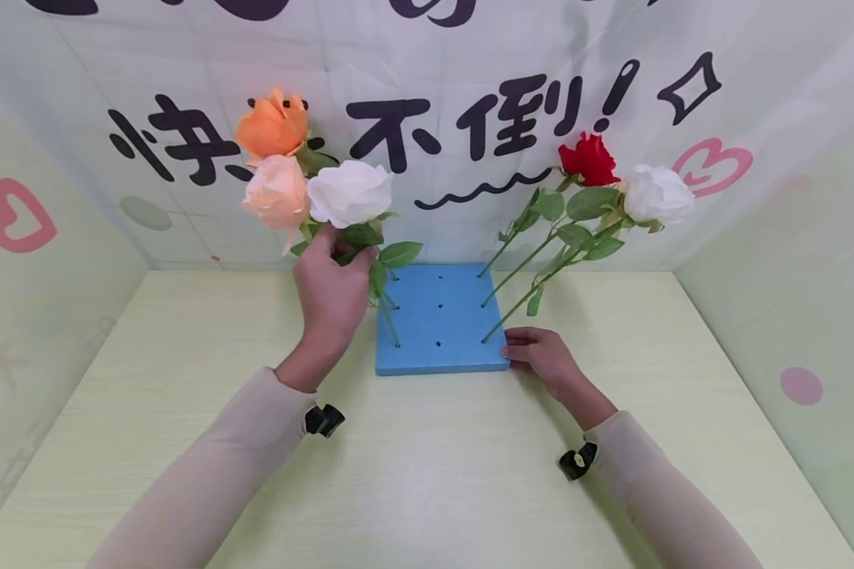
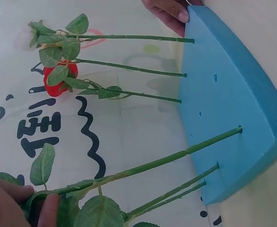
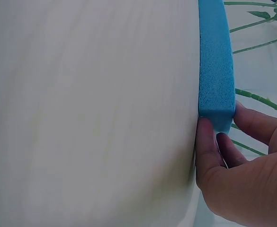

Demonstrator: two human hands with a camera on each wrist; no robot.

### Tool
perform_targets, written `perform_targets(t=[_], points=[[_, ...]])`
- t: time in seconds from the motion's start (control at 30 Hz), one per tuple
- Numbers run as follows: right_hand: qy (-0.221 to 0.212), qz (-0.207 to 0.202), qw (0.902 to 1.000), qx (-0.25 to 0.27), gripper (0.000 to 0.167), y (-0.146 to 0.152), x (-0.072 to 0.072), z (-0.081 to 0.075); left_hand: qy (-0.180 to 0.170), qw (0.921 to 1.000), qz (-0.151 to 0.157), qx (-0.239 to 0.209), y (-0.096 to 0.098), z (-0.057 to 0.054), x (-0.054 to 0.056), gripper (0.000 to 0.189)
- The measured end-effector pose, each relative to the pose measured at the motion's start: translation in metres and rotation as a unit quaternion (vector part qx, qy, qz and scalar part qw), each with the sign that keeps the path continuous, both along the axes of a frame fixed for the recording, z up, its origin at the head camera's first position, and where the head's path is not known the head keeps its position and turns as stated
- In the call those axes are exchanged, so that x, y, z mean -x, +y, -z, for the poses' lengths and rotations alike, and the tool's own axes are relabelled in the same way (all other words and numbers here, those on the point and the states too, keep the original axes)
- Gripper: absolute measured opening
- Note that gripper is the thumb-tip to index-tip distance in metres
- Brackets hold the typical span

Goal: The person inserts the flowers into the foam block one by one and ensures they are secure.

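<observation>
My left hand point(image 1: 334, 280) pinches the stem of a white rose point(image 1: 351, 194) just under its bloom. In the left wrist view, that green stem point(image 2: 166, 158) runs into a hole near the front of a blue foam board point(image 2: 233, 71). Beside the bloom are a peach rose point(image 1: 277, 194) and an orange rose point(image 1: 273, 125), leaning left. My right hand point(image 1: 544, 357) grips the board's near right corner, its thumb and fingers on the blue foam point(image 3: 217, 71) in the right wrist view.
On the board's right side, three stems stand in holes, leaning right, with a red rose point(image 1: 589, 160) and another white rose point(image 1: 658, 194) at their tops. A column of bare holes runs down the middle. Behind the pale table point(image 1: 427, 458) hangs a printed backdrop point(image 1: 455, 229).
</observation>
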State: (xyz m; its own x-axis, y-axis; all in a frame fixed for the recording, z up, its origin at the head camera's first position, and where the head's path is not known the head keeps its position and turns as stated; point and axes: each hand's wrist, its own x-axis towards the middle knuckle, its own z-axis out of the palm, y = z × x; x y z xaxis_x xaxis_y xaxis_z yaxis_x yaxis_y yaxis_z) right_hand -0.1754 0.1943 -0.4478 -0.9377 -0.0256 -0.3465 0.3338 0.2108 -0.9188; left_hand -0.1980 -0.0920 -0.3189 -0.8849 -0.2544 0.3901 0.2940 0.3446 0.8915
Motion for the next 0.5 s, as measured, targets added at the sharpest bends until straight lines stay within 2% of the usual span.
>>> perform_targets(t=[0.17,0.5], points=[[0.000,-0.001,1.0000,-0.001,0.047,0.0000,0.0005,-0.0024,-0.010,0.9998,-0.018,-0.001,-0.0036,-0.0017,-0.0016,0.026],[-0.003,0.002,1.0000,0.000,0.048,-0.0014,-0.0001,-0.0009,-0.024,0.9976,-0.064,0.002,-0.0085,-0.0014,0.0055,0.027]])
